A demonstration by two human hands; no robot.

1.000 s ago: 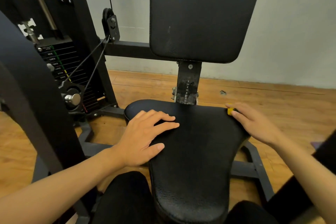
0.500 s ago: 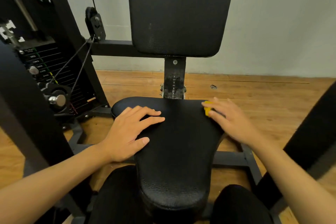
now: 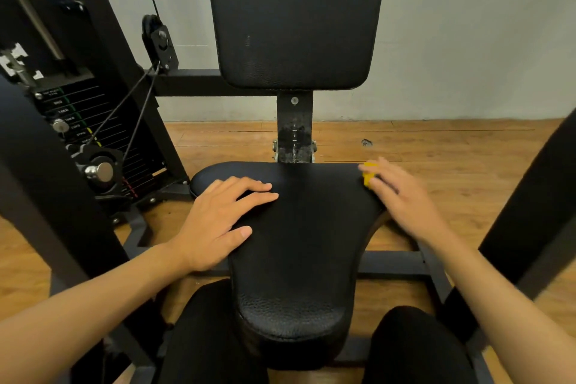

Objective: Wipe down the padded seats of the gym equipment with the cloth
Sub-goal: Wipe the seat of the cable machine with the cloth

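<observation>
A black padded seat (image 3: 299,259) fills the middle of the head view, with a black padded backrest (image 3: 296,15) upright behind it. My left hand (image 3: 218,221) lies flat on the seat's back left part, fingers spread and straight. My right hand (image 3: 402,199) is at the seat's back right corner and holds a small yellow cloth (image 3: 368,176) against the pad. Only a bit of the cloth shows, beside my fingers; the hand hides the remainder and is slightly blurred.
A weight stack (image 3: 84,134) with cables and a pulley (image 3: 159,40) stands at the left. Black frame bars (image 3: 392,262) run beneath the seat over the wooden floor (image 3: 452,150). Dark machine arms flank both sides. My knees are at the bottom.
My right hand slid the cloth a little towards the seat's middle, then back to the right corner. My left hand stayed flat in place. The view shifted slightly.
</observation>
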